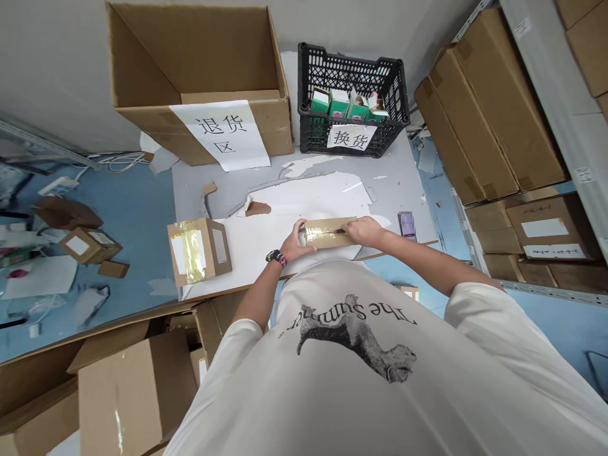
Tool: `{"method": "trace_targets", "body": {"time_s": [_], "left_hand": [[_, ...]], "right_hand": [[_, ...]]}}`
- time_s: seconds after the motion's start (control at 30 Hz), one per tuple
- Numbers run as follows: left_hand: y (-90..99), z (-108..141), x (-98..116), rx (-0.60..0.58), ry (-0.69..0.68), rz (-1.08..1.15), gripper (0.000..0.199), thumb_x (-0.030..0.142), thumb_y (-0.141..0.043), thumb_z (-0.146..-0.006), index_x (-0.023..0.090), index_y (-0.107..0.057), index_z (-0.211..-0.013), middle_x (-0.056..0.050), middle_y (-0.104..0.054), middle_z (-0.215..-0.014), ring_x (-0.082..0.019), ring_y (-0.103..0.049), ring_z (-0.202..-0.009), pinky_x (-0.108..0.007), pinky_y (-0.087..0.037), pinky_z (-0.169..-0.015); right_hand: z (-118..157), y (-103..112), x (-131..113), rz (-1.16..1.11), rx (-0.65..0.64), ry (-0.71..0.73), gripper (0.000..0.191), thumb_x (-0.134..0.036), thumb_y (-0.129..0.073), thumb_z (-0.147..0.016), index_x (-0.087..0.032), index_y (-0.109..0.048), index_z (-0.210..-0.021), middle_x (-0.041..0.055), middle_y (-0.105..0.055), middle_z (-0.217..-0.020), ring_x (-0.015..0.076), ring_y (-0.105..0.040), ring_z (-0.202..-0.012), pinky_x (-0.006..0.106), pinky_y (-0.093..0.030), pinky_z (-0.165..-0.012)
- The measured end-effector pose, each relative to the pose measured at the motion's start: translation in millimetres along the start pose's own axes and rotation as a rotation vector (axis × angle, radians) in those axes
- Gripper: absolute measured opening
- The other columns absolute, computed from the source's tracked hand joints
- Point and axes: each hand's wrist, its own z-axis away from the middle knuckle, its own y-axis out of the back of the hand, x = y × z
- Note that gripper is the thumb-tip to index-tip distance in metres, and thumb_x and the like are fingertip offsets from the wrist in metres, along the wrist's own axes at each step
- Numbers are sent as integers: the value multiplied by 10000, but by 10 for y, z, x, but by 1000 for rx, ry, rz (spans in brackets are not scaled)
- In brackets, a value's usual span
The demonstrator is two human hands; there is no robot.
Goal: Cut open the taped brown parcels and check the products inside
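Observation:
A small cardboard box (323, 235) with shiny clear tape along its top lies at the front edge of the white-topped table. My left hand (295, 244) grips its left end, thumb and fingers around opposite sides. My right hand (365, 231) is closed at the box's right end on a slim black-and-red box cutter (339, 231), whose tip points left along the tape. The blade itself is too small to make out. To the left stands a larger taped carton (221, 250) with white labels.
An open cardboard box (280, 126) with a paper sign stands at the back left. Beside it, a black plastic crate (316, 136) holds several green-and-white boxes. A purple packet (407, 225) lies right. Stacked cartons (513, 101) fill the right-hand shelves; more boxes (116, 392) sit lower left.

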Motion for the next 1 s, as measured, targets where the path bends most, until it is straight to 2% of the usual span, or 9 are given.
{"method": "trace_targets", "body": {"time_s": [0.13,0.27,0.43,0.57,0.8,1.0], "left_hand": [[5,1,17,1,-4,-17,1368,657,-1058,-636,291,-339,-1741,-226,-464,-1797,-503,-550,-1628,-621,-481,-1301],[19,3,4,0,-8,-28,1351,645,-1056,-644,307,-348,-1743,-214,-490,-1778,-501,-555,-1624,-629,-489,-1291],[7,-5,26,-3,-10,-51,1320,626,-1049,-655,337,-360,-1743,-197,-477,-1794,-495,-583,-1593,-664,-493,-1289],[-46,-15,100,-27,-6,-59,1319,613,-1044,-662,317,-356,-1748,-204,-480,-1789,-494,-601,-1573,-660,-519,-1269],[-55,-6,165,-42,-13,-89,1270,588,-1033,-689,336,-366,-1740,-178,-517,-1767,-484,-617,-1553,-652,-541,-1236],[-32,-21,153,-67,8,-111,1273,586,-1025,-687,341,-354,-1741,-176,-489,-1793,-483,-615,-1554,-656,-542,-1234]], "right_hand": [[211,-78,205,4,-71,-84,330,-147,-503,-1144,-137,-778,-1327,228,-869,-1216,343,-842,-1184,377,-540,-940],[425,-259,448,-17,-88,-159,364,-192,-470,-1168,-149,-777,-1359,249,-857,-1253,374,-830,-1185,431,-537,-967],[536,-417,607,-69,-71,-198,355,-280,-510,-1174,-185,-777,-1388,256,-847,-1277,395,-813,-1168,468,-533,-973],[598,-463,676,-59,-93,-206,411,-321,-417,-1213,-196,-764,-1395,233,-845,-1293,368,-805,-1145,441,-515,-945],[732,-453,630,-57,-94,-228,410,-306,-407,-1222,-175,-750,-1405,227,-842,-1296,355,-807,-1140,411,-473,-923],[813,-614,736,-122,-49,-235,415,-378,-429,-1225,-217,-757,-1421,187,-845,-1321,330,-796,-1120,381,-445,-872]]}}
